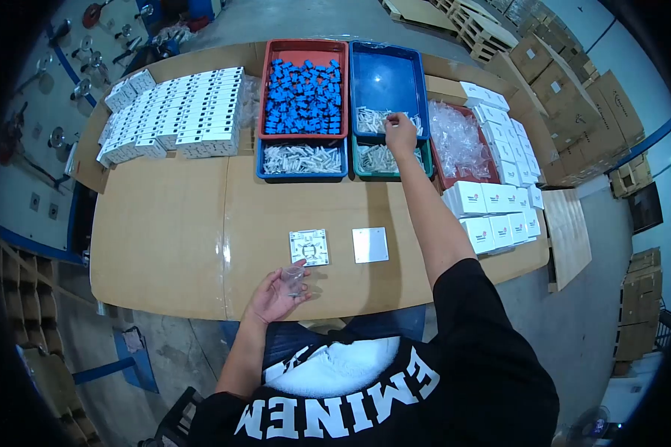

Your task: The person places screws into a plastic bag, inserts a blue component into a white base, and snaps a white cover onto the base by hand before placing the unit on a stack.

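My left hand (274,296) holds a small clear plastic bag (294,279) near the table's front edge. Just beyond it lies a white square part (309,247) with a detailed inner face. To the right of that part is a plain white square plate (370,245). My right hand (400,132) reaches into the blue tray (386,65), over small whitish pieces (369,121) at its near end. Its fingers are closed together at the pieces; what they pinch is too small to make out.
A red tray (306,52) of blue pieces stands left of my right hand. Nearer are a blue tray (303,177) and a green tray (380,176) of whitish pieces. White boxes are stacked at left (179,112) and right (492,208), beside clear bags (458,141).
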Demonstrator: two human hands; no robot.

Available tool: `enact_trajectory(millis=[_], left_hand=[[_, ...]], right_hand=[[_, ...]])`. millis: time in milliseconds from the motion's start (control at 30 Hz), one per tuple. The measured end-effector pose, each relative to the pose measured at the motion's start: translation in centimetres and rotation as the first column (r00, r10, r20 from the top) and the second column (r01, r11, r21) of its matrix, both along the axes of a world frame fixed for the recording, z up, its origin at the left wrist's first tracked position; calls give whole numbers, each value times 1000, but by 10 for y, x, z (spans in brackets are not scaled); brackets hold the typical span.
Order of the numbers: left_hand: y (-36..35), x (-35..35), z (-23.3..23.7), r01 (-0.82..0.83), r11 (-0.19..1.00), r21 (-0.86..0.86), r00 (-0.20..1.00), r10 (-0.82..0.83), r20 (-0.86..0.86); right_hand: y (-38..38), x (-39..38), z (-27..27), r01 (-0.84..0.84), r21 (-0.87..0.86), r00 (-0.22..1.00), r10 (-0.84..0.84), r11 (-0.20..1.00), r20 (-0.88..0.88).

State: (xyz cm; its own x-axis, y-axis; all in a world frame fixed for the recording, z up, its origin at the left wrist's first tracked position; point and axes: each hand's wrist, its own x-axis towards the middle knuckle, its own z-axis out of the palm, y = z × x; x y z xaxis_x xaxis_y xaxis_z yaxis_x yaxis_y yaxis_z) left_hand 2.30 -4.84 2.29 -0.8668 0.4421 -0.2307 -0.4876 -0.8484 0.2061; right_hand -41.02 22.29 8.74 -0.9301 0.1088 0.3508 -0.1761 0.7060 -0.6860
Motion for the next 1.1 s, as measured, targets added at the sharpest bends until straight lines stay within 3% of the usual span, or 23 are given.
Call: enact_trajectory(millis=[33,67,167,267,400,567,600,700,733,800,900,1033,1100], left_hand=[[0,0,1,3,1000,-5,1000,-3,-4],[0,0,1,4,1000,-11,1000,-4,-7],[-1,0,-6,9,1000,12,1000,-9,-16],[0,3,-3,-12,998,-56,1000,13,14],[-1,4,-14,-1,999,-32,999,-1,-45],[3,4,-10,-4,997,-73,999,0,-49],[3,2,-8,2,997,-83,997,-8,-72],[5,2,-2,-4,997,-81,995,-4,-101],[5,2,-2,-6,995,-102,994,-5,-112],[4,3,-8,-4,991,-137,996,-8,-89],[2,4,-12,-2,984,-177,998,-9,-60],[3,5,-9,-16,984,-175,996,0,-94],[4,3,-4,-6,991,-136,997,-5,-79]], right_hand=[[3,-1,0,-2,-72,993,-6,997,-116],[10,0,0,-3,-65,993,-4,998,-114],[24,5,-8,-43,-324,986,-11,945,-164],[7,84,20,-160,-602,975,220,783,26],[-25,201,25,-272,-620,883,447,736,143],[-54,300,20,-396,-657,600,723,641,343],[-60,306,22,-393,-662,595,725,639,347],[-71,312,31,-702,-354,510,783,619,357],[-73,311,30,-706,-354,505,786,614,357],[-78,310,27,-814,-288,367,831,504,417],[-82,307,31,-912,-145,295,859,384,417],[-85,302,34,-953,-106,204,860,284,468],[-84,300,26,-921,-279,137,897,271,419]])
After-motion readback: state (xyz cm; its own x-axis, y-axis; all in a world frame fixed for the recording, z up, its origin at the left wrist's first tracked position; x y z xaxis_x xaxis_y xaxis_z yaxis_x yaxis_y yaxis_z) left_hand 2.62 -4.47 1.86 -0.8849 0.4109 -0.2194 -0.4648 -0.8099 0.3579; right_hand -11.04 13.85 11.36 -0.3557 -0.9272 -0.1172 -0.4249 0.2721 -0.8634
